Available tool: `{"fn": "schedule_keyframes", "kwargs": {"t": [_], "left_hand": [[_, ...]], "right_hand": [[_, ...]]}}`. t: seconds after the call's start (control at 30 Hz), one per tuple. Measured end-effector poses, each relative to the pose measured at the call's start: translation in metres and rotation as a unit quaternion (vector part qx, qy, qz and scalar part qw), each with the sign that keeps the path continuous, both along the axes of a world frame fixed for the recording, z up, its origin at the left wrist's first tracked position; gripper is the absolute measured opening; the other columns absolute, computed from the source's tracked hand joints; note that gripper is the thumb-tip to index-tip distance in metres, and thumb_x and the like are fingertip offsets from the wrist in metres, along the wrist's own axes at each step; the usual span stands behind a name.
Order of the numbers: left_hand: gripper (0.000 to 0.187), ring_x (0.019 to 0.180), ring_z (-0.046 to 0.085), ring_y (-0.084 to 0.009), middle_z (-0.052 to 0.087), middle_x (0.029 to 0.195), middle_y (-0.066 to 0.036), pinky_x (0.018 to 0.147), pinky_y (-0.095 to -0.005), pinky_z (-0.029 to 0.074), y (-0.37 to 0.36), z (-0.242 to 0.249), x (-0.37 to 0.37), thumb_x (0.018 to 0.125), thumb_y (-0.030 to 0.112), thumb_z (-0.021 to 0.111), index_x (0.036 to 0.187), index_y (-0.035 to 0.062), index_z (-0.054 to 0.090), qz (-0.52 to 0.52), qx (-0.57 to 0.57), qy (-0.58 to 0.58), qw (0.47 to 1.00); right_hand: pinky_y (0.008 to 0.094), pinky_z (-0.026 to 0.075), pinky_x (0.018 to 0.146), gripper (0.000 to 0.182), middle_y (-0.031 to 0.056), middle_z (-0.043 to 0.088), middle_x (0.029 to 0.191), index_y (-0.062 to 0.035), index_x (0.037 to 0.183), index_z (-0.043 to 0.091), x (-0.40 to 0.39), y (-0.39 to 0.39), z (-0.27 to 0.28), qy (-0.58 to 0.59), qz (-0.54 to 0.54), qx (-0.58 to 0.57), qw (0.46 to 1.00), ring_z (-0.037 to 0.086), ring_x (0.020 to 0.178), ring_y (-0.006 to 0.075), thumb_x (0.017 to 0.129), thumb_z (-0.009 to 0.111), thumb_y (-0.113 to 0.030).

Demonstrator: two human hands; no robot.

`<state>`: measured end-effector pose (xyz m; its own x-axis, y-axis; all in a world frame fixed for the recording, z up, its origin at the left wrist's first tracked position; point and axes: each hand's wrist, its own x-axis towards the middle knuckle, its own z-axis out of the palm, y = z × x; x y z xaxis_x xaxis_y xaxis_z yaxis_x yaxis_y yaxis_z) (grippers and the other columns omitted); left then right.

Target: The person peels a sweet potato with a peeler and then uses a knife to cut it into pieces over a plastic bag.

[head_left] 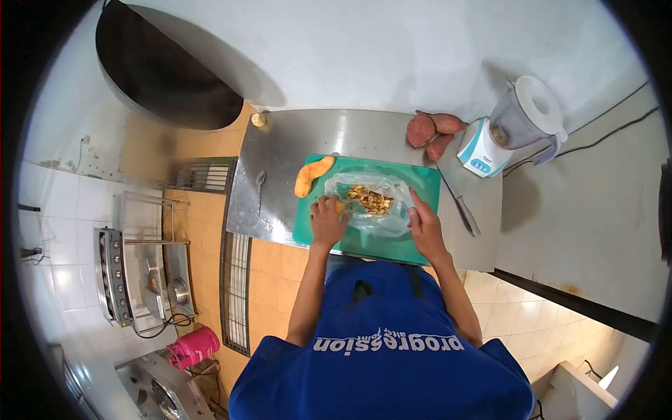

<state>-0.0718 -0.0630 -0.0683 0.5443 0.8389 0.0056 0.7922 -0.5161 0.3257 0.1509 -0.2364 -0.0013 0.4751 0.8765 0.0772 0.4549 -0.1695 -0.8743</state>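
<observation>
A clear plastic bag [392, 218] lies on a green cutting board [350, 246], with chopped yellow-brown pieces [371, 199] inside it. At the bag's left side, my left hand [329, 222] has its fingers curled over a small yellowish piece [341, 206], partly hidden by the fingertips. My right hand [426, 227] grips the right edge of the bag between thumb and fingers. A curved, peeled orange piece [313, 176] rests on the board's upper left corner, apart from both hands.
Reddish-skinned sweet potatoes [439, 129] sit at the back of the steel table [280, 150], near a white blender [483, 148]. A knife [463, 210] lies right of the board. On the left are a spoon [260, 187] and a small yellowish object [258, 120].
</observation>
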Motion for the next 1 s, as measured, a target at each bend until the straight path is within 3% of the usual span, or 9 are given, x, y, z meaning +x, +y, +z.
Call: {"fn": "schedule_keyframes", "kwargs": {"t": [0.07, 0.17, 0.4, 0.47, 0.6, 0.67, 0.77, 0.9, 1.0], "left_hand": [[0.059, 0.121, 0.049, -0.0422, 0.05, 0.135, -0.016, 0.089, -0.0572, 0.052, 0.004, -0.003, 0.004, 0.084, 0.032, 0.078, 0.135, 0.0131, 0.056, 0.003, 0.002, -0.003, 1.0], [0.058, 0.119, 0.05, -0.0438, 0.051, 0.134, -0.015, 0.089, -0.057, 0.052, 0.018, -0.009, -0.001, 0.083, 0.029, 0.078, 0.136, 0.0151, 0.056, -0.004, -0.026, 0.021, 0.999], [0.056, 0.118, 0.052, -0.0431, 0.053, 0.134, -0.014, 0.094, -0.0532, 0.052, 0.031, -0.003, -0.01, 0.083, 0.025, 0.079, 0.135, 0.0194, 0.059, -0.051, -0.072, -0.023, 0.996], [0.053, 0.117, 0.053, -0.0434, 0.054, 0.132, -0.015, 0.095, -0.0526, 0.051, 0.031, 0.005, -0.011, 0.083, 0.025, 0.078, 0.133, 0.0187, 0.061, -0.043, -0.103, -0.023, 0.994], [0.049, 0.116, 0.056, -0.0423, 0.058, 0.13, -0.017, 0.097, -0.052, 0.05, 0.05, 0.017, -0.022, 0.084, 0.026, 0.078, 0.13, 0.0139, 0.063, -0.081, -0.143, -0.061, 0.985], [0.046, 0.102, 0.066, -0.0352, 0.065, 0.116, -0.016, 0.089, -0.0464, 0.055, 0.057, 0.008, -0.027, 0.087, 0.028, 0.077, 0.127, 0.0081, 0.064, -0.088, -0.159, -0.177, 0.967], [0.042, 0.089, 0.071, -0.0255, 0.069, 0.104, -0.011, 0.073, -0.0381, 0.057, 0.066, 0.017, -0.029, 0.092, 0.029, 0.074, 0.125, 0.0052, 0.064, -0.059, -0.339, -0.267, 0.9], [0.04, 0.082, 0.071, -0.0186, 0.069, 0.098, -0.007, 0.06, -0.0313, 0.053, 0.071, 0.062, -0.022, 0.097, 0.03, 0.068, 0.128, 0.0048, 0.062, -0.039, -0.451, -0.291, 0.843], [0.042, 0.087, 0.072, -0.0176, 0.069, 0.101, -0.006, 0.056, -0.0303, 0.051, 0.075, 0.078, -0.011, 0.101, 0.032, 0.061, 0.132, 0.0043, 0.058, -0.031, -0.58, -0.372, 0.724]], "right_hand": [[0.0449, 0.052, 0.082, 0.049, 0.0213, 0.063, 0.108, -0.0125, 0.154, 0.046, 0.003, -0.007, 0.003, 0.017, 0.0, -0.022, 1.0, 0.064, 0.091, 0.0364, 0.105, 0.052, -0.015], [0.0494, 0.053, 0.07, 0.049, 0.0159, 0.065, 0.101, -0.0161, 0.15, 0.051, -0.008, -0.017, -0.028, -0.177, 0.07, -0.064, 0.98, 0.064, 0.079, 0.0392, 0.101, 0.057, -0.015], [0.048, 0.054, 0.07, 0.046, 0.0155, 0.067, 0.092, -0.0174, 0.147, 0.054, -0.015, -0.009, -0.033, -0.156, -0.061, 0.022, 0.986, 0.066, 0.076, 0.0394, 0.101, 0.056, -0.02], [0.0462, 0.055, 0.069, 0.045, 0.0172, 0.069, 0.102, -0.0178, 0.147, 0.055, -0.017, -0.017, -0.048, -0.209, -0.004, -0.132, 0.969, 0.067, 0.081, 0.0388, 0.102, 0.055, -0.02], [0.0408, 0.056, 0.066, 0.045, 0.0165, 0.071, 0.108, -0.0138, 0.148, 0.054, -0.024, -0.011, -0.049, -0.176, -0.043, -0.115, 0.977, 0.069, 0.081, 0.0327, 0.103, 0.052, -0.019], [0.0357, 0.055, 0.066, 0.051, 0.0135, 0.071, 0.114, -0.0112, 0.155, 0.045, -0.024, -0.005, -0.038, 0.19, -0.098, -0.062, 0.975, 0.067, 0.085, 0.0233, 0.105, 0.049, -0.019], [0.0338, 0.054, 0.07, 0.059, 0.011, 0.068, 0.113, -0.01, 0.161, 0.032, -0.017, 0.006, -0.034, 0.432, -0.045, 0.0, 0.901, 0.063, 0.092, 0.018, 0.106, 0.047, -0.024], [0.0345, 0.053, 0.074, 0.066, 0.0094, 0.064, 0.109, -0.015, 0.165, 0.023, -0.025, 0.022, -0.024, 0.518, 0.028, 0.072, 0.852, 0.062, 0.095, 0.0178, 0.105, 0.049, -0.029], [0.0326, 0.051, 0.072, 0.066, 0.0073, 0.058, 0.104, -0.0209, 0.165, 0.023, -0.036, 0.031, -0.013, 0.617, 0.109, 0.119, 0.77, 0.058, 0.088, 0.0162, 0.105, 0.049, -0.032]]}}
